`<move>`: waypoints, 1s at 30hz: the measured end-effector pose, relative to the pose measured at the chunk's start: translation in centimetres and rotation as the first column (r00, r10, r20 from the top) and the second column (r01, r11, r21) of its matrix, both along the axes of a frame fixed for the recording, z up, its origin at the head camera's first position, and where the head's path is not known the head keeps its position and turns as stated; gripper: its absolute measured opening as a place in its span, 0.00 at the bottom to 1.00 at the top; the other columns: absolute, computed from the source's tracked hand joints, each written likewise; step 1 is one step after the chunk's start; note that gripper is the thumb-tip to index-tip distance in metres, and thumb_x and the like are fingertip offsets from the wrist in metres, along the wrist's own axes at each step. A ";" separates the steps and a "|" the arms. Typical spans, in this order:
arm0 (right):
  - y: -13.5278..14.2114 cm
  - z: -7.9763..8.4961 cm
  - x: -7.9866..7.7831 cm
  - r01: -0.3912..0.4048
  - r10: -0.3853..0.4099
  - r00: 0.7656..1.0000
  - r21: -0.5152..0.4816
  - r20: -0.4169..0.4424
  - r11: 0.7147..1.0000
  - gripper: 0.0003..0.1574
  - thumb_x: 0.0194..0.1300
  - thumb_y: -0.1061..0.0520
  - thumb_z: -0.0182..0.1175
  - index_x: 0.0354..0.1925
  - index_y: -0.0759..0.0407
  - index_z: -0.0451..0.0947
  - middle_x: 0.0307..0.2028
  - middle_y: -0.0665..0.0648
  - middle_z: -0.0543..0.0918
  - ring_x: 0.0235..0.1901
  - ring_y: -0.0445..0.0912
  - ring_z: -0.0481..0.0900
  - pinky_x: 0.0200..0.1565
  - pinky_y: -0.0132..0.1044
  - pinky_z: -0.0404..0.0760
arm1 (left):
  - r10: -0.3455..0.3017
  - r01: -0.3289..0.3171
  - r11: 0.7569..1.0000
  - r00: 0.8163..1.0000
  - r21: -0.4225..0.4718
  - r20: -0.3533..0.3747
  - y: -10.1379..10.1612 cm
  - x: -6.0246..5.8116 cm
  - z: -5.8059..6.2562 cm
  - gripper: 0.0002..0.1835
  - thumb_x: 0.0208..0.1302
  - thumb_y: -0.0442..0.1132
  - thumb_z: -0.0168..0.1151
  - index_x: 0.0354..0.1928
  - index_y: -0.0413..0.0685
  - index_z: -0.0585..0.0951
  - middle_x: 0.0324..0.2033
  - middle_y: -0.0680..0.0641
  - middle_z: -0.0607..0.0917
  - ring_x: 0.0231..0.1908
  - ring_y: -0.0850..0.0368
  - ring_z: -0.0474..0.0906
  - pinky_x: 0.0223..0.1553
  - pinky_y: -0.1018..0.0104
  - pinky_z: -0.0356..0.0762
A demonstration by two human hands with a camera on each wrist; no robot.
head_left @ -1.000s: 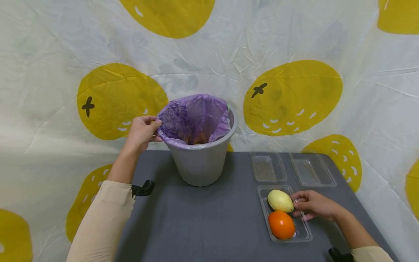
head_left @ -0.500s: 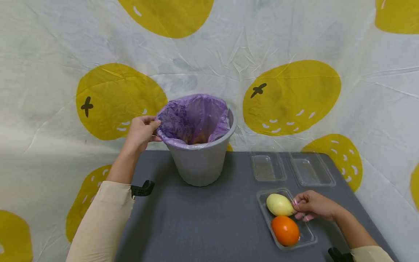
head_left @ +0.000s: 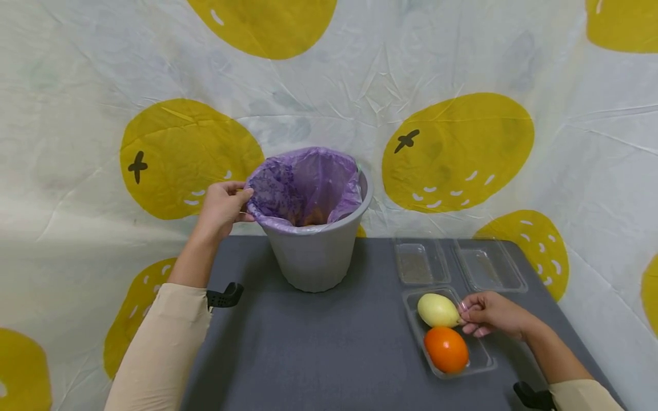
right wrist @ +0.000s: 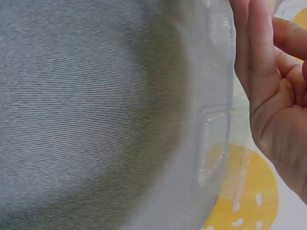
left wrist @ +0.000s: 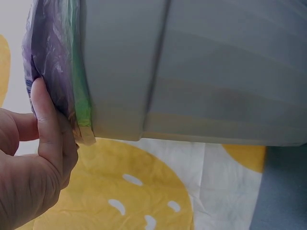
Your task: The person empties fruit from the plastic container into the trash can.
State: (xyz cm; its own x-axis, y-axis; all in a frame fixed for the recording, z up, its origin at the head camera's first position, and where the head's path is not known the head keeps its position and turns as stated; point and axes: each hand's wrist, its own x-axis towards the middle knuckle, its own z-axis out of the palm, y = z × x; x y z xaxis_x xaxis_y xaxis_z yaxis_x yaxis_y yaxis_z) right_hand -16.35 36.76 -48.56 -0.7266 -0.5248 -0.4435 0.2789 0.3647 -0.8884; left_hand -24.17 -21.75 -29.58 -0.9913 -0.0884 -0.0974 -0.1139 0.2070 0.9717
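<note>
A grey trash bin (head_left: pixel 315 260) lined with a purple plastic bag (head_left: pixel 329 177) stands at the back of the table. My left hand (head_left: pixel 223 208) grips its left rim through the bag; the left wrist view shows the fingers against the purple bag (left wrist: pixel 53 67) folded over outside. At the right, my right hand (head_left: pixel 490 315) pinches the right edge of a clear plastic container (head_left: pixel 483 361). Inside lie a pale yellow lemon-like fruit (head_left: pixel 437 310) and, nearer, a shiny orange (head_left: pixel 446 349). Brownish contents (head_left: pixel 315 218) show deep in the bag.
Two more clear plastic containers (head_left: pixel 418 265) (head_left: pixel 490 268) sit at the back right of the grey table (head_left: pixel 308 348). A white sheet with yellow fruit prints (head_left: pixel 457 151) hangs right behind the table.
The right hand's grip shifted the container with both fruits: it first turned and slid nearer, then moved slightly back away. The left hand and the bin have stayed put.
</note>
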 end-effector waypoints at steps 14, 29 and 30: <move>-0.4 2.7 -1.5 0.016 -0.008 0.992 0.064 -0.128 0.998 0.16 0.78 0.61 0.57 0.51 0.77 0.75 0.41 0.62 0.88 0.34 0.45 0.88 0.37 0.38 0.91 | 0.001 -0.001 1.000 1.000 0.002 0.001 0.0 -0.1 0.0 0.30 0.79 0.40 0.57 0.76 0.35 0.65 0.49 0.42 0.75 0.25 0.63 0.81 0.28 0.70 0.88; -0.9 6.6 -3.8 0.061 -0.038 0.975 0.099 -0.221 0.993 0.19 0.79 0.61 0.55 0.54 0.80 0.73 0.40 0.56 0.88 0.36 0.45 0.89 0.40 0.38 0.91 | 0.004 -0.004 1.000 1.000 0.006 0.011 -0.1 -0.1 0.1 0.30 0.79 0.40 0.56 0.77 0.35 0.64 0.49 0.42 0.75 0.28 0.63 0.80 0.29 0.70 0.88; -1.0 6.9 -4.0 0.062 -0.037 0.973 0.102 -0.230 0.993 0.19 0.79 0.61 0.55 0.54 0.79 0.73 0.40 0.56 0.88 0.36 0.45 0.89 0.41 0.38 0.91 | 0.004 -0.004 1.000 1.000 0.006 0.010 -0.1 -0.1 0.1 0.30 0.79 0.40 0.56 0.77 0.35 0.64 0.49 0.42 0.75 0.28 0.63 0.80 0.29 0.70 0.88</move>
